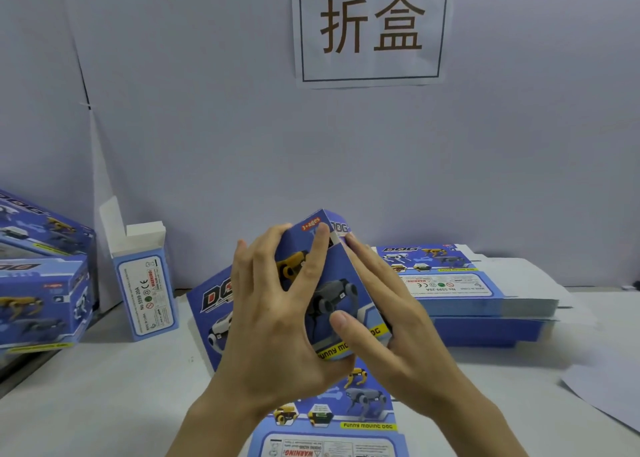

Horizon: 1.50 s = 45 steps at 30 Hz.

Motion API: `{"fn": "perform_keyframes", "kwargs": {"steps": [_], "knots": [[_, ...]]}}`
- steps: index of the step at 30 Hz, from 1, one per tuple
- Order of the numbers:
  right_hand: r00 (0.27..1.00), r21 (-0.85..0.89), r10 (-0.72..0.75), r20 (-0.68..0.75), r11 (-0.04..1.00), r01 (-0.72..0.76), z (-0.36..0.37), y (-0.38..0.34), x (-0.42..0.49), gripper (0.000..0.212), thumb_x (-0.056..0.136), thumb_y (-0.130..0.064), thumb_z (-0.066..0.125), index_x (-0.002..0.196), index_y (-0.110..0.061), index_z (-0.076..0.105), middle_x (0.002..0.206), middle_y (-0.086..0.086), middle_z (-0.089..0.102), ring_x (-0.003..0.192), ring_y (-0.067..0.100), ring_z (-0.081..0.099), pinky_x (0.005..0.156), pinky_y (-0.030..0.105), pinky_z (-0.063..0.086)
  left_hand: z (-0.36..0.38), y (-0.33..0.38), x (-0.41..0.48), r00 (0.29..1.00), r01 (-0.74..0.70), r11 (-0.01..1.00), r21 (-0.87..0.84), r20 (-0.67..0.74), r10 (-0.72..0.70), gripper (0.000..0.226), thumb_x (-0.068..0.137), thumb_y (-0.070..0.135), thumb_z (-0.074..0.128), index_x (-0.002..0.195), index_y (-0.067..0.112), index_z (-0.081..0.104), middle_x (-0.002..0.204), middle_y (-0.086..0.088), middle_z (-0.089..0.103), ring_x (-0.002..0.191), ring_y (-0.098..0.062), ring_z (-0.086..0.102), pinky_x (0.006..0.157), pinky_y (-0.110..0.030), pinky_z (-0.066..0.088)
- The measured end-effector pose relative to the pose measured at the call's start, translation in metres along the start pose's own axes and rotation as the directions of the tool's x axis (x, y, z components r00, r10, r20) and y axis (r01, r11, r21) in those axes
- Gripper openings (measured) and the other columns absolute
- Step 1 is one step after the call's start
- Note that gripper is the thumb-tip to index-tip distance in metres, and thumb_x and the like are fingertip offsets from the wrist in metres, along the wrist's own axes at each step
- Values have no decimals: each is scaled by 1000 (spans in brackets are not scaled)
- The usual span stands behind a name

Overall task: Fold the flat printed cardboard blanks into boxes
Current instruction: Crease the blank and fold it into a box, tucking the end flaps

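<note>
Grip, left: the left hand grasps the half-folded blank, with fingers spread over the printed front panel and the thumb low on the same face.
Grip, right: the right hand is not clasping. Its straight fingers lie flat against the right side panel and press it.
Work position: the blank is held raised over the middle of the counter, with a folded corner pointing up and away.
Directly below: a flat blank lies on the counter under the hands and runs to the near edge.
Risk, crease: uneven pressure from the flat right hand would likely bend the panel off its score line and leave the box skewed.
Risk, spring-back: only one hand has a real hold, so easing off could let the panels reopen.
Risk, print: the spread fingers bear on the middle of the panel, and pushing hard there may dent it.
Risk, snagging: lowering the work could catch the blank below and drag it off the near edge.
Right side: a stack of blanks sits close to the right wrist, and a sideways elbow move could shift it.
Left side: an upright box with open top flaps stands well apart, with finished boxes at the left edge. Neither looks to be in harm's way.
</note>
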State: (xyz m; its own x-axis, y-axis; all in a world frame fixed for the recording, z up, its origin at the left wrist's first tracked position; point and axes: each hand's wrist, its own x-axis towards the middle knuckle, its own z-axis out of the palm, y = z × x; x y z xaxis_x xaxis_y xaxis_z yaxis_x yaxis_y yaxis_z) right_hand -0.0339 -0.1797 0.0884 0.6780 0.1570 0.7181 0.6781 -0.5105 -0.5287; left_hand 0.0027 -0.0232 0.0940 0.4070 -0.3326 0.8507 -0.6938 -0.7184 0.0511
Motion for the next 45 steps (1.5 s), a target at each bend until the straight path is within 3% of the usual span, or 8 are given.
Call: {"fn": "perform_keyframes", "kwargs": {"steps": [10, 14, 18, 20, 23, 27, 32, 45], "knots": [[953, 417, 303, -15, 868, -270, -13, 0, 5, 84, 65, -41, 75, 133, -58, 28, 114, -38, 57, 105, -13, 57, 76, 5, 47, -2, -18, 2, 978, -147, 989, -31, 142, 150, 114, 65, 71, 61, 153, 21, 9, 159, -11, 14, 149, -29, 8, 117, -58, 3], [874, 504, 398, -278, 835, -220, -14, 7, 8, 83, 64, -33, 69, 131, -57, 27, 116, -14, 52, 86, 1, 67, 63, 14, 51, 6, -9, 3, 987, 160, 977, -140, 14, -160, 109, 69, 78, 56, 152, 36, -2, 162, -8, -8, 149, -20, -10, 117, -53, 3], [832, 686, 447, -330, 718, -114, -10, 13, 8, 82, 68, -20, 61, 139, -49, 32, 118, 2, 51, 79, 4, 67, 59, 15, 50, 4, -12, 5, 761, 587, 418, -694, 296, -578, 134, 41, 84, 67, 147, 53, -9, 161, 11, 10, 146, -5, 14, 115, -34, 17], [877, 747, 422, -228, 654, -120, -10, 17, 7, 84, 66, -11, 58, 141, -40, 33, 125, 11, 55, 91, 19, 69, 74, 32, 55, 3, -21, 6, 704, 588, 52, -807, 479, -524, 146, 28, 81, 76, 152, 35, 15, 142, 3, 52, 128, -13, 50, 112, -46, 32], [925, 661, 378, -36, 703, -262, -13, 19, 5, 85, 66, -10, 59, 144, -30, 30, 124, 10, 61, 105, 28, 66, 81, 36, 56, 9, -29, 8, 710, 517, -165, -840, 528, -466, 111, 43, 52, 87, 140, 15, 46, 113, -5, 70, 100, -20, 69, 86, -44, 55], [907, 434, 417, -61, 829, -352, -31, 22, 5, 77, 67, -44, 66, 135, -53, 33, 132, -20, 51, 118, -4, 53, 89, 17, 48, 10, -37, 5, 852, 387, 229, -893, 252, -460, 57, 52, 35, 85, 106, 28, 68, 93, 6, 74, 83, -10, 71, 66, -19, 55], [915, 446, 398, -63, 832, -331, -46, 20, 8, 43, 76, -58, 57, 112, -35, 63, 112, -14, 68, 105, 3, 63, 83, 23, 51, 15, -50, 1, 998, 37, 904, -425, -23, -52, 97, 58, 23, 92, 135, 18, 34, 127, 0, 53, 114, -12, 55, 89, -18, 47], [695, 839, 709, -118, 446, -313, -24, 37, 9, 16, 92, -21, 56, 94, -14, 70, 79, -1, 72, 65, 11, 67, 56, 23, 54, 13, -47, -3, 999, -26, 908, -419, 19, 37, 99, 53, 6, 93, 130, 22, 32, 121, -7, 49, 108, -8, 47, 88, -4, 44]]}}
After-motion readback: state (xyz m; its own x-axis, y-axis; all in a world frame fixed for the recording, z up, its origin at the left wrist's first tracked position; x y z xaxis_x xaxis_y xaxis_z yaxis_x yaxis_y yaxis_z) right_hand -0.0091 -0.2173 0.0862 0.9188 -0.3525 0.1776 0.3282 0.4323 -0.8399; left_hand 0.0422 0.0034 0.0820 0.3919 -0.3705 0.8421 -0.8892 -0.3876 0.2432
